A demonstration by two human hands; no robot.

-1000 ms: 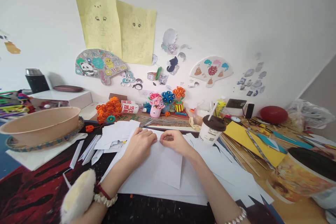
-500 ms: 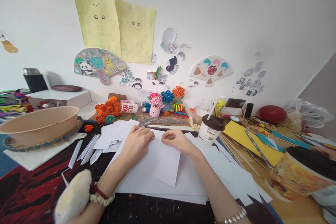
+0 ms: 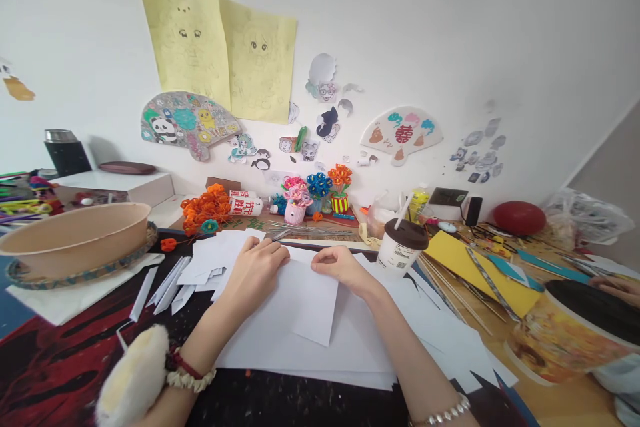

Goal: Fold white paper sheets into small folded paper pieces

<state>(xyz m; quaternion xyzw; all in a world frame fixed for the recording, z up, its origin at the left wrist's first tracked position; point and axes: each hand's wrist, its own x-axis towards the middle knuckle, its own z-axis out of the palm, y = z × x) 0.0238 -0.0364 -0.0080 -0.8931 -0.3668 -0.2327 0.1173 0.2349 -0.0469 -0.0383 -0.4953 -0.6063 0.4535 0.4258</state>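
A small white sheet of paper (image 3: 310,303) lies over larger white sheets (image 3: 355,353) in the middle of the table. My left hand (image 3: 261,267) is closed at the small sheet's upper left edge, fingers curled and the thumb hidden. At its upper right edge, my right hand (image 3: 344,269) pinches the paper between thumb and fingers. Just beyond my left hand lies what looks like a pair of scissors (image 3: 283,234), partly covered. Cut white pieces (image 3: 207,260) are heaped to the left, beside several narrow folded paper strips (image 3: 170,285).
A lidded paper cup (image 3: 400,250) with a straw stands right of my right hand. Farther right are yellow card (image 3: 480,273), a large printed tub (image 3: 565,333) and another person's hand (image 3: 623,288). A beige basin (image 3: 75,233) sits left; pipe-cleaner flowers (image 3: 205,208) are behind.
The small sheet has shifted slightly up and left. My left hand has slid a little to the left, and my right hand slightly right along the edge. The other person's hand shows more.
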